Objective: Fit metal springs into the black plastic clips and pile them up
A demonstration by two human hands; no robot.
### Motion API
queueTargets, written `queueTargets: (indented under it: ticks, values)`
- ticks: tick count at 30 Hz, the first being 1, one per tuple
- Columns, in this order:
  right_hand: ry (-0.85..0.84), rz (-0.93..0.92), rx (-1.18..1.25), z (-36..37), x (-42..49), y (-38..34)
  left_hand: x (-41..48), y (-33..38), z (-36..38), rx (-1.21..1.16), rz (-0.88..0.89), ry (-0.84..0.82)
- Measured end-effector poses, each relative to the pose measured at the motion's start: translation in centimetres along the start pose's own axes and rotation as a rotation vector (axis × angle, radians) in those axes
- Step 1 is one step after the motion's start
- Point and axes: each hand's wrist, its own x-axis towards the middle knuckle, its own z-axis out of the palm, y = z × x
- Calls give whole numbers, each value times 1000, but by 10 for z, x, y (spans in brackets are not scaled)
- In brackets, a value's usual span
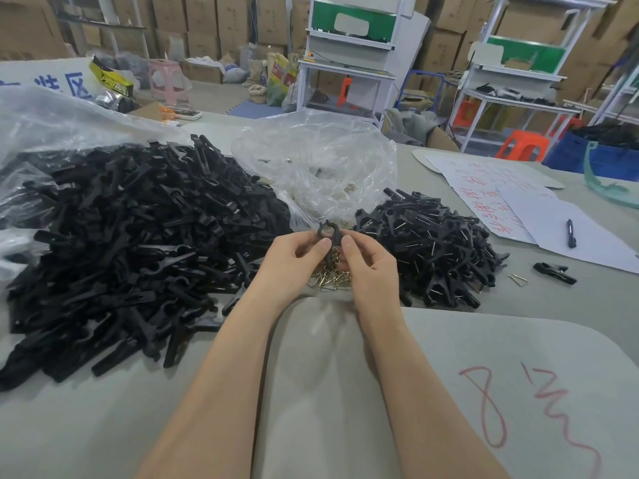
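My left hand (297, 255) and my right hand (368, 261) hold one black plastic clip (327, 236) between them, jaws pointing up, above a small heap of brass-coloured metal springs (330, 280). Both thumbs pinch the clip's body. Whether a spring sits in it I cannot tell. A big heap of clip halves without springs (138, 236) covers the table's left. A smaller pile of clips fitted with springs (435, 243) lies to the right of my hands.
A crumpled clear plastic bag (318, 164) holding more springs lies behind my hands. White papers with red writing (491, 191) and a black pen (570, 233) lie at the right, with a lone clip (554, 272) and a loose spring (518, 279) near them.
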Motion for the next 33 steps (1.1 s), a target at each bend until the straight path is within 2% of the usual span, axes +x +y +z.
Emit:
queueTargets:
  ticks: [7,15,22,24,26,28,30,31,33]
  values:
    - [-21,-1,48,0,-1,-2,1,0,1,-58,-49,17]
    - [-74,112,185,-2,1,-4,0,2,2,-310,-152,-39]
    - [-150,222,315,-5,2,-9,1,5,-3,-168,-38,-59]
    - [-129,269,395,-7,4,-10,-1,5,-4,-176,-48,-83]
    - [-77,290,401,-8,5,-9,0,5,-2,-243,-82,-25]
    - [3,226,157,-11,6,-9,3,6,-5,-453,-137,131]
    - [14,90,-372,-17,7,-7,6,8,-15,-818,-241,307]
    - [-36,39,-628,-19,6,-8,7,9,-21,-1000,-298,367]
    - [-212,51,-981,-15,4,-8,4,10,-28,-1224,-361,417]
